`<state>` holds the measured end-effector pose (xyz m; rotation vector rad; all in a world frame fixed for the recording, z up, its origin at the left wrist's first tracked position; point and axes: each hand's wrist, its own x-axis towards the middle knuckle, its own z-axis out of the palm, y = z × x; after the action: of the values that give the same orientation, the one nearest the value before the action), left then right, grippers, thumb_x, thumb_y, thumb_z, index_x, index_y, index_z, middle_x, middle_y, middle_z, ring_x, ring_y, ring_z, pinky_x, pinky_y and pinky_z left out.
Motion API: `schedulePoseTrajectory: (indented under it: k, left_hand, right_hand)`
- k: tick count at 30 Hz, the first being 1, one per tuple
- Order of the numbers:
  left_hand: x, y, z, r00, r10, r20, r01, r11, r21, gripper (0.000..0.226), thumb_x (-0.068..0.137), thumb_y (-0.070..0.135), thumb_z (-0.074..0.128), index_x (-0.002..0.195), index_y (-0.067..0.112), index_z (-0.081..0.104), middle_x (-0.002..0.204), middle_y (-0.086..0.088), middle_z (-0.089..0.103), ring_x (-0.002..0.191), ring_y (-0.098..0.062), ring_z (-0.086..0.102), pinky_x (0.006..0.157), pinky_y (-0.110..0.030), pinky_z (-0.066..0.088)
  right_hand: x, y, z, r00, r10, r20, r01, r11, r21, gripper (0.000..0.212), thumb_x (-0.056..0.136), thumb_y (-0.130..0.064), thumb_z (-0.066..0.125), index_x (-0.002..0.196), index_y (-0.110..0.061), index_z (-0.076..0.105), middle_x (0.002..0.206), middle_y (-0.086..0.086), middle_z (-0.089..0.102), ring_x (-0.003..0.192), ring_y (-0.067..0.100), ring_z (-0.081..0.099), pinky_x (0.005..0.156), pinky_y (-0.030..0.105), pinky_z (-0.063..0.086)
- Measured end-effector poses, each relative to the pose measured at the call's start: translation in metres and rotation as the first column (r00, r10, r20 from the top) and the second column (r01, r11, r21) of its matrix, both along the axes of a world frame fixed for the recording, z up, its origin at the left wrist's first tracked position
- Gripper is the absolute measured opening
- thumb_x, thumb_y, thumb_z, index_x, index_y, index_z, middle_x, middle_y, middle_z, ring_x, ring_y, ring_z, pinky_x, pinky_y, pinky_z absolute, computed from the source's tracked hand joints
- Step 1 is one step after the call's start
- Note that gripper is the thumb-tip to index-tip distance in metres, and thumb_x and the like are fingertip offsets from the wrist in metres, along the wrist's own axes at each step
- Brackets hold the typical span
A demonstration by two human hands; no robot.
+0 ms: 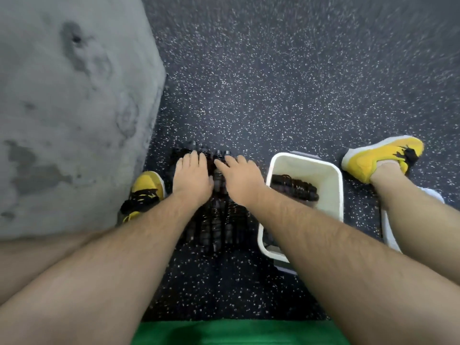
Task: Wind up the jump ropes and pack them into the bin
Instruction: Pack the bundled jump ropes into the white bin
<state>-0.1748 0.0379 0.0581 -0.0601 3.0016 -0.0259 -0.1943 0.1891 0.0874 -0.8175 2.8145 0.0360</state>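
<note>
A pile of black jump ropes (219,225) lies on the speckled floor between my feet. My left hand (191,178) rests on the pile's far left part with fingers laid over the ropes. My right hand (242,179) lies beside it on the right part, fingers spread forward. Whether either hand grips a rope is hidden under the palms, and the frame is blurred. To the right stands a white bin (331,195) with a wound black rope bundle (295,188) inside it.
A grey concrete block (69,108) fills the left side. My yellow shoes sit at the left (146,188) and far right (380,158) of the pile. Dark speckled rubber floor (273,83) stretches ahead. Green shorts (236,332) show at the bottom edge.
</note>
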Motion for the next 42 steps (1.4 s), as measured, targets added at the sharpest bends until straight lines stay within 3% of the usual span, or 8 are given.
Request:
schedulePoseTrajectory:
  k: [4, 7, 10, 14, 22, 26, 31, 42]
  left_hand:
    - [-0.014, -0.034, -0.013, 0.967, 0.196, 0.162, -0.202, 0.979, 0.023, 0.084, 0.101, 0.050, 0.050, 0.159, 0.004, 0.010, 0.163, -0.019, 0.022, 0.147, -0.034, 0.029, 0.117, -0.044, 0.029]
    - [-0.022, -0.045, -0.034, 0.915, 0.302, 0.266, -0.336, 0.938, 0.089, 0.093, 0.100, 0.055, 0.051, 0.160, 0.004, 0.002, 0.158, -0.019, 0.031, 0.142, -0.033, 0.038, 0.113, -0.044, 0.034]
    - [-0.024, -0.043, -0.050, 0.872, 0.365, 0.326, -0.433, 0.885, 0.170, 0.091, 0.099, 0.051, 0.055, 0.161, 0.009, 0.003, 0.156, -0.017, 0.033, 0.140, -0.033, 0.040, 0.110, -0.046, 0.038]
    - [-0.022, -0.043, -0.054, 0.875, 0.428, 0.229, -0.480, 0.829, 0.287, 0.083, 0.093, 0.033, 0.069, 0.156, 0.015, 0.018, 0.150, -0.019, 0.033, 0.135, -0.037, 0.038, 0.110, -0.048, 0.039]
    - [-0.005, -0.027, -0.014, 0.995, 0.099, -0.033, -0.072, 0.876, 0.476, 0.080, 0.085, 0.021, 0.072, 0.150, 0.003, 0.029, 0.149, -0.017, 0.026, 0.135, -0.032, 0.023, 0.115, -0.046, 0.033]
    - [-0.004, 0.005, 0.017, 0.990, -0.065, -0.127, 0.122, 0.844, 0.522, 0.078, 0.082, 0.026, 0.073, 0.147, 0.006, 0.034, 0.145, -0.012, 0.029, 0.134, -0.026, 0.022, 0.115, -0.043, 0.031]
    - [-0.005, 0.064, 0.035, 0.946, -0.249, -0.208, 0.321, 0.808, 0.494, 0.079, 0.082, 0.030, 0.075, 0.146, 0.004, 0.038, 0.145, -0.013, 0.034, 0.134, -0.029, 0.026, 0.118, -0.048, 0.030]
    - [-0.025, 0.179, 0.015, 0.877, -0.476, -0.072, 0.446, 0.746, 0.494, 0.075, 0.083, 0.020, 0.073, 0.148, 0.012, 0.037, 0.145, -0.004, 0.039, 0.138, -0.024, 0.029, 0.119, -0.038, 0.027]
  right_hand:
    - [-0.028, -0.050, -0.014, 0.996, 0.058, 0.064, -0.060, 0.997, 0.040, 0.072, 0.095, -0.028, 0.052, 0.157, -0.026, 0.015, 0.161, 0.006, 0.022, 0.140, 0.033, 0.031, 0.111, 0.045, 0.033]
    - [-0.045, -0.069, -0.024, 0.990, 0.105, 0.090, -0.114, 0.988, 0.103, 0.076, 0.097, -0.026, 0.052, 0.159, -0.028, 0.009, 0.165, 0.006, 0.009, 0.144, 0.033, 0.024, 0.114, 0.044, 0.031]
    - [-0.053, -0.076, -0.031, 0.987, 0.132, 0.097, -0.144, 0.981, 0.133, 0.080, 0.096, -0.024, 0.054, 0.159, -0.028, 0.005, 0.166, 0.006, 0.003, 0.145, 0.034, 0.021, 0.113, 0.043, 0.030]
    - [-0.052, -0.073, -0.034, 0.986, 0.136, 0.101, -0.147, 0.982, 0.115, 0.082, 0.093, -0.018, 0.056, 0.159, -0.028, 0.007, 0.166, 0.007, 0.003, 0.144, 0.032, 0.023, 0.113, 0.042, 0.029]
    - [-0.031, -0.030, -0.008, 0.992, 0.117, -0.044, -0.121, 0.989, -0.080, 0.079, 0.091, -0.029, 0.059, 0.157, -0.019, 0.018, 0.166, 0.007, 0.010, 0.151, 0.032, 0.011, 0.120, 0.044, 0.021]
    - [-0.021, 0.020, 0.016, 0.997, 0.029, -0.075, -0.041, 0.987, -0.153, 0.084, 0.087, -0.042, 0.067, 0.156, -0.018, 0.026, 0.160, 0.004, 0.029, 0.148, 0.029, 0.022, 0.120, 0.043, 0.020]
    - [-0.008, 0.092, 0.041, 0.983, -0.063, -0.173, 0.032, 0.984, -0.177, 0.075, 0.077, -0.038, 0.074, 0.143, -0.015, 0.045, 0.130, 0.005, 0.054, 0.123, 0.028, 0.047, 0.107, 0.040, 0.034]
    - [0.008, 0.196, 0.008, 0.946, -0.324, -0.025, 0.316, 0.935, -0.158, 0.077, 0.071, -0.046, 0.081, 0.135, -0.020, 0.047, 0.121, 0.000, 0.056, 0.114, 0.023, 0.053, 0.097, 0.035, 0.043]
